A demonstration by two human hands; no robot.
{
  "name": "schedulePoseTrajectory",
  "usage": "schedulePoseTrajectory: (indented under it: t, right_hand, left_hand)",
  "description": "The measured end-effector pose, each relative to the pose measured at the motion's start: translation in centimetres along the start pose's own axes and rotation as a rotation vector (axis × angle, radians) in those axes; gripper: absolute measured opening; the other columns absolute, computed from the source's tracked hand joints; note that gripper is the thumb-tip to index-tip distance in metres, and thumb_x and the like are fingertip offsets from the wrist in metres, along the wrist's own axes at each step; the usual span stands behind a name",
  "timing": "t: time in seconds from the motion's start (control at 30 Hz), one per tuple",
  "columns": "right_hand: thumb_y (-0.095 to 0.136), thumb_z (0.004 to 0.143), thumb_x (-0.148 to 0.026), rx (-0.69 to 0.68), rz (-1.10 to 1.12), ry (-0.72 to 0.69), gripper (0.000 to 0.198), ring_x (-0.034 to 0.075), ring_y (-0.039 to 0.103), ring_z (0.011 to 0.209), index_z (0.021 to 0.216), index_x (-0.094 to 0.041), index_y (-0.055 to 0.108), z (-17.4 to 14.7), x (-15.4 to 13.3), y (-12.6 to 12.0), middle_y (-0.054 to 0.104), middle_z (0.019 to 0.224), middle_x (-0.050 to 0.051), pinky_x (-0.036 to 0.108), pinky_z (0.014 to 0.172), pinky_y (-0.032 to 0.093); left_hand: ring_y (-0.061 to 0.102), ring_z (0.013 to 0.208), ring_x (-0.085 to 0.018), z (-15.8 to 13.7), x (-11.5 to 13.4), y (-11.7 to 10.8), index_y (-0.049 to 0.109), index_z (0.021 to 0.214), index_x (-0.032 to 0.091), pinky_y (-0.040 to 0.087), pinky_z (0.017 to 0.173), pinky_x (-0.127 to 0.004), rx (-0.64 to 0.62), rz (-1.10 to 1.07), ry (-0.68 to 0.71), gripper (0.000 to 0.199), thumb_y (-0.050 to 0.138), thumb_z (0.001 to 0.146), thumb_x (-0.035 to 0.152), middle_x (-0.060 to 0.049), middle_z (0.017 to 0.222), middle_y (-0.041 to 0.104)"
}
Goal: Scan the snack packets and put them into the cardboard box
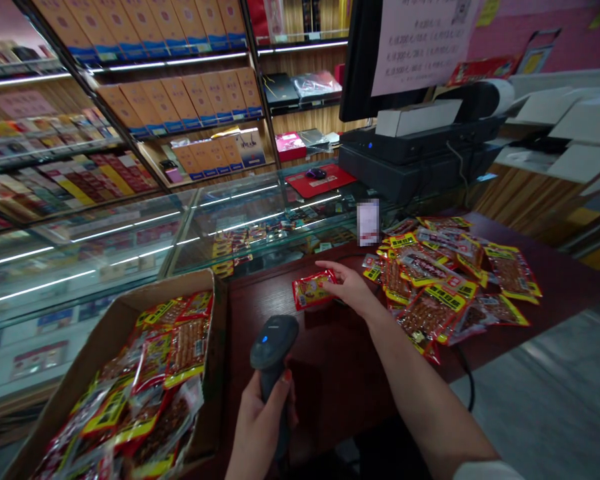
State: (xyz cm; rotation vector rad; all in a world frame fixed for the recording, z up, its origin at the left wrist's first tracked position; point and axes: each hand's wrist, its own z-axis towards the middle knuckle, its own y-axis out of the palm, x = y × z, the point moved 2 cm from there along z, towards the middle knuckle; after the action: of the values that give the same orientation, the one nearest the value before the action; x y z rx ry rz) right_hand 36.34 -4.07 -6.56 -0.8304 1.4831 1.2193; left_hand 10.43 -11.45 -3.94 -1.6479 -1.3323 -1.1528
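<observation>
My left hand (264, 417) is wrapped round the handle of a grey barcode scanner (275, 340), whose head shows a small blue light. Just beyond it, my right hand (349, 288) pinches a small red and yellow snack packet (311, 291) by its right end, over the dark red tabletop (325, 373). To the right lies a loose pile of snack packets (437, 297), red and yellow with some clear film. At the left, an open cardboard box (219, 333) holds several more packets of a similar kind.
A glass display case (190, 230) runs behind the tabletop. A monitor (356, 67) and a dark till unit (410, 160) stand at the back right. A mouse (316, 173) rests on a red mat (337, 181). Shelves of orange boxes (180, 100) fill the back wall. A dark cable (470, 380) hangs off the front edge.
</observation>
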Motion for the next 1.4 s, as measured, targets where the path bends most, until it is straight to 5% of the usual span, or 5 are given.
schedulePoseTrajectory:
  t: [0.1,0.27,0.47,0.77,1.4]
  right_hand:
    - [0.071,0.070,-0.019,0.080,0.092,0.009,0.053,0.014,0.067,0.072,0.122,-0.024,0.067,0.2,0.2,-0.4,0.074,0.083,-0.004,0.024,0.069,0.053]
    - [0.064,0.062,-0.009,-0.030,0.112,0.146,0.053,0.013,0.067,0.069,0.113,-0.021,0.068,0.3,1.3,-0.2,0.074,0.081,-0.004,0.021,0.062,0.051]
    - [0.079,0.065,-0.023,0.079,0.082,0.092,0.036,0.015,0.069,0.070,0.100,-0.018,0.075,0.6,1.6,-0.1,0.078,0.088,0.001,0.026,0.069,0.054]
    - [0.074,0.073,-0.026,0.051,-0.184,-0.095,0.043,0.017,0.071,0.080,0.115,-0.021,0.072,0.2,0.7,0.9,0.078,0.103,0.004,0.029,0.073,0.058]
    - [0.073,0.079,-0.031,0.051,-0.254,-0.124,0.036,0.018,0.073,0.083,0.113,-0.020,0.070,0.6,1.7,0.5,0.078,0.100,0.005,0.027,0.071,0.056]
  left_hand:
    - [0.052,0.038,-0.011,-0.2,-0.1,0.2,0.067,0.095,0.014,0.040,0.036,-0.021,-0.010,0.007,0.000,0.056,0.080,0.066,0.060,0.004,0.056,0.059]
    - [0.051,0.038,-0.011,-0.1,-0.8,0.4,0.065,0.083,0.016,0.041,0.038,-0.021,-0.046,0.061,0.030,0.047,0.076,0.070,0.061,0.003,0.054,0.058]
    - [0.051,0.038,-0.012,-0.2,-1.5,-0.1,0.063,0.076,0.018,0.039,0.039,-0.021,-0.061,0.174,0.064,0.043,0.072,0.075,0.059,0.002,0.049,0.058]
    - [0.048,0.039,-0.011,-0.8,-1.5,0.2,0.060,0.078,0.018,0.035,0.041,-0.020,-0.163,0.330,0.074,0.036,0.064,0.083,0.054,0.004,0.046,0.053]
    - [0.049,0.040,-0.011,-1.4,-0.4,0.6,0.058,0.076,0.018,0.036,0.041,-0.021,-0.208,0.339,0.051,0.036,0.066,0.083,0.052,0.004,0.049,0.052]
